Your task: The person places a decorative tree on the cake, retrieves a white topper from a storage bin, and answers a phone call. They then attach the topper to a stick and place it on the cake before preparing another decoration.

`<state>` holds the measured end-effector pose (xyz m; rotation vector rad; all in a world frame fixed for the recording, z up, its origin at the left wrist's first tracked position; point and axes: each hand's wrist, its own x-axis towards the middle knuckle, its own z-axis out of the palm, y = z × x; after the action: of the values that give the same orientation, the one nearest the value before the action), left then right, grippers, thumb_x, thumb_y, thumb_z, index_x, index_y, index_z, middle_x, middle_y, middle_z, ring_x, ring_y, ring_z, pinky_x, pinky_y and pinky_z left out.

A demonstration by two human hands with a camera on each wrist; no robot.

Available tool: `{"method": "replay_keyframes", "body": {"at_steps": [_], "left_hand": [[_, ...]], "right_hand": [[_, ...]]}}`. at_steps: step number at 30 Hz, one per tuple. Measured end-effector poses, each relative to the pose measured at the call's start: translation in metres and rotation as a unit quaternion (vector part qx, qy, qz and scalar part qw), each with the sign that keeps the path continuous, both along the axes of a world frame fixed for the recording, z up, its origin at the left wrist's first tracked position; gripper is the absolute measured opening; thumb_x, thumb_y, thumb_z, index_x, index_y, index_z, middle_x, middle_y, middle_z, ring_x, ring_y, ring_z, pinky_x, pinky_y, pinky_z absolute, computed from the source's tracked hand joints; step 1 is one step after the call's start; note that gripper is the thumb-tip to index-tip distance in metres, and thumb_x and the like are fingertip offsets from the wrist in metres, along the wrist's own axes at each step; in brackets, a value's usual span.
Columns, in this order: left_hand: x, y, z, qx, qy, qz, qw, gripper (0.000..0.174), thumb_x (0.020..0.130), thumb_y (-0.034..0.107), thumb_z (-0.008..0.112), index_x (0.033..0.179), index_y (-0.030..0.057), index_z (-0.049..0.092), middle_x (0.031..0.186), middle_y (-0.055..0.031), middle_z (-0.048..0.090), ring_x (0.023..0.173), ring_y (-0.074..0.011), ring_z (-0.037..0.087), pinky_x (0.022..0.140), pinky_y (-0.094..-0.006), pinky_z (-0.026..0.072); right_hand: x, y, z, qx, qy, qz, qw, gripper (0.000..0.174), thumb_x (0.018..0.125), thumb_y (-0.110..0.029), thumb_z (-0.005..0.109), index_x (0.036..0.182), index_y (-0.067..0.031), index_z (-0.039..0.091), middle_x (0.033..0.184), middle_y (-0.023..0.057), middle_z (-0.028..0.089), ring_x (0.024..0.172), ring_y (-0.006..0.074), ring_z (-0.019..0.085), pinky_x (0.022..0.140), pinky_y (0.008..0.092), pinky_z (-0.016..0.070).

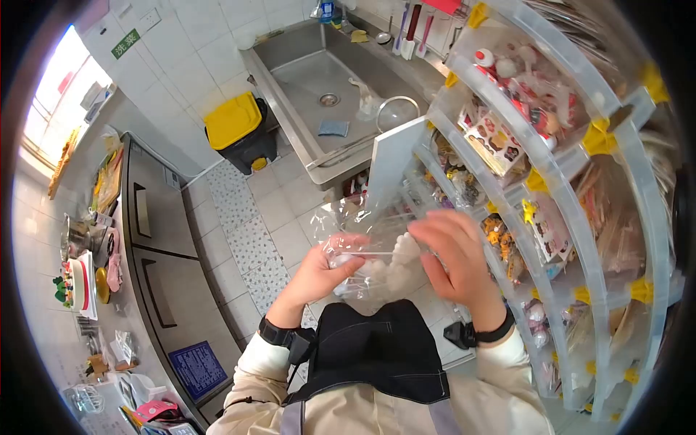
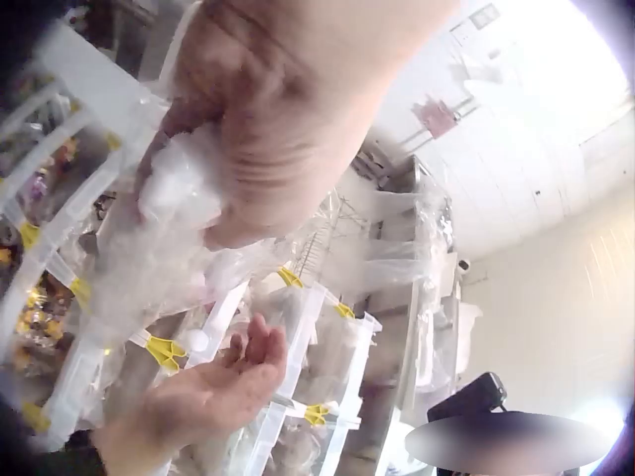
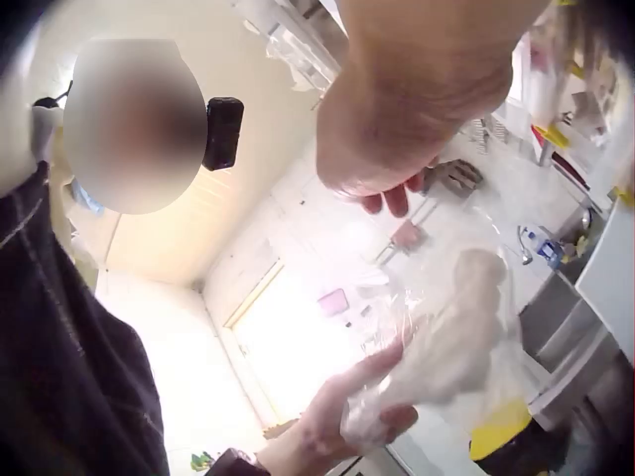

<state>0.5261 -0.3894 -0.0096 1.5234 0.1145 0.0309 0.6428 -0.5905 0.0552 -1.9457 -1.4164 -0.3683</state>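
My left hand grips a crinkled clear plastic bag, thumb on top. Inside show white puffy ball-like pieces and thin white sticks; what exactly they are is unclear. In the left wrist view, white stuff bulges beside the left thumb. My right hand is at the bag's right side, fingers loosely bent, holding nothing. The right wrist view shows the right hand above and apart from the bag, which the left hand holds from below.
Clear drawers with yellow clips, full of bagged decorations, rise close on the right. Ahead lie a steel sink and a black bin with a yellow lid. A steel fridge counter with small items stands left.
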Motion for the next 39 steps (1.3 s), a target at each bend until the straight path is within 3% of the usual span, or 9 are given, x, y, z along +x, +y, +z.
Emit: {"method": "replay_keyframes", "body": {"at_steps": [7,15,17,21,23,29,32,35,39], "left_hand": [[-0.013,-0.019,0.013,0.2,-0.061,0.092,0.973,0.015,0.08,0.004,0.06,0.094,0.0052,0.063,0.086,-0.008,0.066,0.082,-0.019,0.064,0.074,-0.0285,0.0482],[-0.006,-0.03,0.017,0.393,-0.101,-0.002,0.914,0.015,0.076,0.01,0.06,0.09,0.0117,0.065,0.081,-0.008,0.064,0.074,-0.0282,0.061,0.065,-0.0343,0.0496],[-0.003,-0.031,0.01,0.407,-0.107,-0.005,0.907,0.015,0.076,0.011,0.06,0.09,0.0123,0.064,0.08,-0.0078,0.064,0.073,-0.0279,0.061,0.063,-0.0345,0.0493],[0.003,-0.032,0.004,0.401,-0.147,0.031,0.904,0.02,0.072,0.008,0.059,0.091,0.0131,0.063,0.077,-0.0071,0.063,0.069,-0.0272,0.061,0.059,-0.0349,0.0486],[0.005,-0.03,0.006,0.427,-0.133,-0.006,0.894,0.023,0.069,0.004,0.059,0.09,0.0121,0.064,0.078,-0.0078,0.064,0.07,-0.0276,0.061,0.062,-0.0335,0.0491],[0.021,-0.035,-0.004,0.429,-0.095,-0.025,0.898,0.028,0.066,-0.002,0.058,0.09,0.0095,0.065,0.081,-0.0093,0.065,0.073,-0.0264,0.063,0.067,-0.0302,0.0499],[0.027,-0.039,-0.014,0.372,-0.047,0.048,0.926,0.024,0.07,-0.001,0.059,0.091,0.0082,0.065,0.082,-0.0095,0.066,0.074,-0.0242,0.064,0.067,-0.0288,0.0496],[0.03,-0.041,-0.009,0.351,-0.031,0.08,0.932,0.019,0.073,0.002,0.06,0.091,0.0075,0.065,0.082,-0.0094,0.066,0.074,-0.0226,0.065,0.066,-0.0278,0.0492],[0.031,-0.046,-0.002,0.352,-0.073,0.076,0.93,0.015,0.075,0.006,0.061,0.09,0.0084,0.066,0.08,-0.0094,0.066,0.071,-0.0237,0.064,0.064,-0.0288,0.0493]], "right_hand": [[0.009,-0.009,-0.009,-0.081,0.021,0.038,0.996,0.033,0.073,-0.001,0.055,0.104,-0.0096,0.058,0.103,0.0072,0.055,0.096,0.0261,0.051,0.082,0.0375,0.0383],[0.011,-0.009,-0.023,-0.077,0.02,0.14,0.987,0.032,0.071,-0.008,0.059,0.103,-0.0109,0.055,0.108,0.008,0.051,0.105,0.0295,0.046,0.086,0.0412,0.0362],[0.011,-0.012,-0.032,-0.132,0.127,0.178,0.967,0.033,0.071,-0.011,0.063,0.102,-0.0104,0.055,0.105,0.0081,0.051,0.101,0.0284,0.048,0.087,0.0391,0.0378],[0.018,-0.014,-0.045,-0.039,0.093,0.076,0.992,0.035,0.074,-0.016,0.065,0.106,-0.0092,0.053,0.1,0.0082,0.054,0.098,0.0245,0.052,0.084,0.0363,0.0399],[0.033,-0.022,-0.057,-0.012,0.349,0.104,0.931,0.032,0.08,-0.02,0.062,0.108,-0.0069,0.053,0.085,0.0059,0.058,0.083,0.0206,0.057,0.075,0.0314,0.0413],[0.035,-0.042,-0.059,-0.142,0.516,0.142,0.833,0.018,0.083,-0.018,0.059,0.095,-0.0039,0.061,0.079,0.0054,0.061,0.064,0.0171,0.053,0.061,0.0271,0.0418],[0.03,-0.044,-0.047,-0.173,0.36,0.123,0.909,0.016,0.084,-0.016,0.056,0.087,-0.0026,0.064,0.079,0.0069,0.061,0.059,0.0176,0.053,0.057,0.0276,0.042],[0.027,-0.039,-0.068,-0.008,0.318,0.089,0.944,0.017,0.086,-0.015,0.053,0.09,-0.0023,0.063,0.08,0.0075,0.061,0.06,0.0186,0.054,0.056,0.0268,0.0414],[0.027,-0.036,-0.062,-0.046,0.285,0.017,0.957,0.018,0.085,-0.014,0.051,0.096,-0.0062,0.064,0.082,0.0063,0.062,0.064,0.0194,0.056,0.055,0.028,0.0439]]}}
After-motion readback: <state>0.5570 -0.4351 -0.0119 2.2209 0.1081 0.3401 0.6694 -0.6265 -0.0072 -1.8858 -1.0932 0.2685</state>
